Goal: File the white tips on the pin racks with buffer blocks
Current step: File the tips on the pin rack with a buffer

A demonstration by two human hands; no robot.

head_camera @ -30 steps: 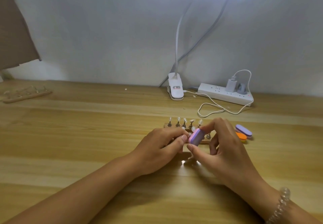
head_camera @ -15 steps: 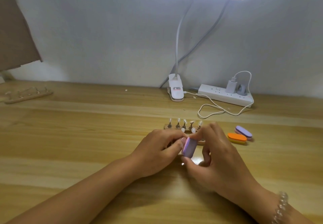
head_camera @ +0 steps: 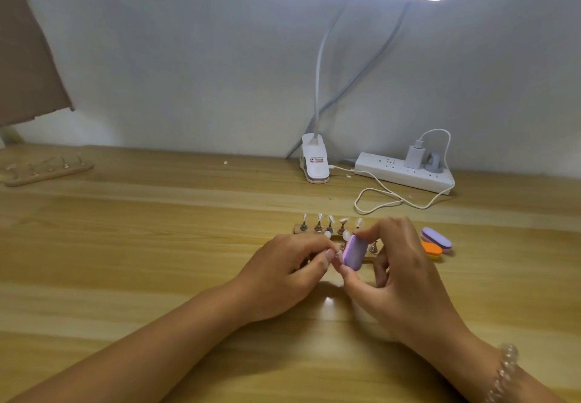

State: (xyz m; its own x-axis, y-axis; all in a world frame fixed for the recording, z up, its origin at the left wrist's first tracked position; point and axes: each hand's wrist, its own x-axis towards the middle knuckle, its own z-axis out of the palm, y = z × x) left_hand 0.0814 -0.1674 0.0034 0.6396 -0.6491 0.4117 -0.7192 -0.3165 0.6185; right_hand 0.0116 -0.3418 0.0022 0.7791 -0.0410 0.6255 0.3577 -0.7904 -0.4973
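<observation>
A wooden pin rack (head_camera: 297, 229) with metal pins and white tips (head_camera: 319, 217) stands at the table's middle; a second rack lies in front of it, mostly hidden by my hands. My right hand (head_camera: 399, 273) pinches a purple buffer block (head_camera: 449, 253) between thumb and forefinger, its flat face against a tip. My left hand (head_camera: 283, 267) pinches that tip or its pin (head_camera: 338, 253) with curled fingers; the exact grip is hidden.
Spare purple (head_camera: 437, 237) and orange (head_camera: 432, 250) buffer blocks lie right of the racks. Another pin rack (head_camera: 47, 171) sits at the far left. A clip lamp base (head_camera: 314, 163), a power strip (head_camera: 405, 176) and a looped white cable (head_camera: 383, 201) line the back wall.
The purple block has slid up and down against the tip: high a second ago, lower and nearer me half a second ago, back up now. My left hand stayed put.
</observation>
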